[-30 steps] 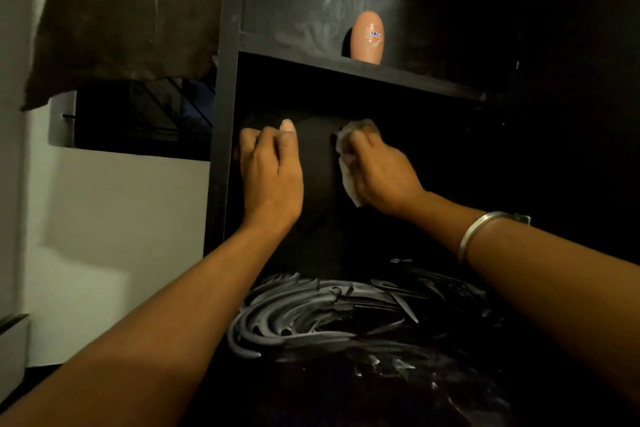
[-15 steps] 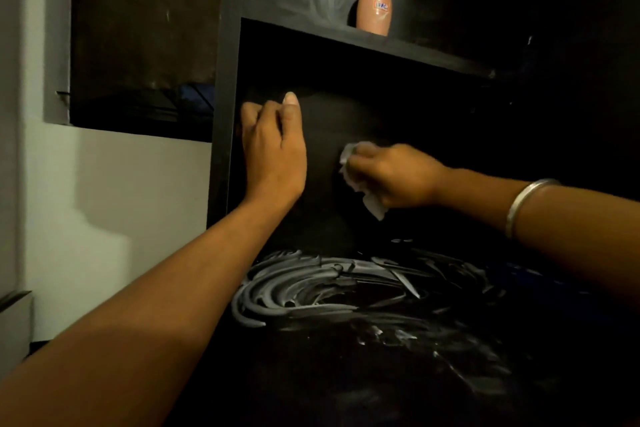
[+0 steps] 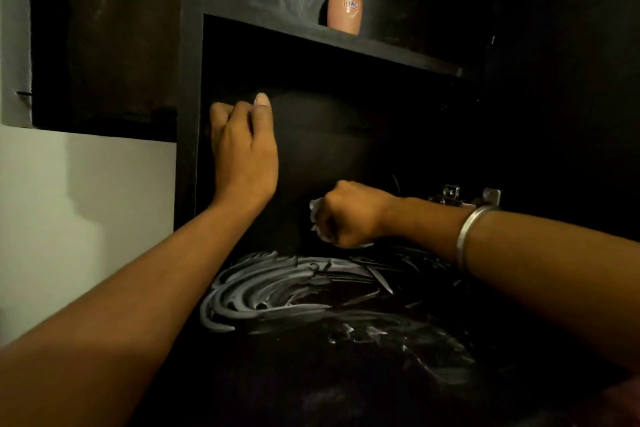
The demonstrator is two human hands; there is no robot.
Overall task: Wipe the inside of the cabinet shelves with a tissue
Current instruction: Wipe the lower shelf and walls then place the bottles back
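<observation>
- Tissue [image 3: 317,218], crumpled, no clear long axis; centre of frame, low against cabinet [image 3: 188,80] back.
- Bunched inside curled right hand [image 3: 349,215] fingers, poking out left.
- Left hand [image 3: 242,152] upper left, fingers curled, apparently gripping nothing.

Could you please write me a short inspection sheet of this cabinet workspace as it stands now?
Surface: dark lower shelf, smeared with pale curved wipe streaks.
Job's things: crumpled white tissue, low against the dark back panel.
Clutter: peach egg-shaped bottle upright on the upper shelf.
Hands: right hand grips the tissue; left hand rests on the cabinet's left side.
Cables: nothing seen.
Surroundings: pale wall at left; metal hinge at right.
</observation>
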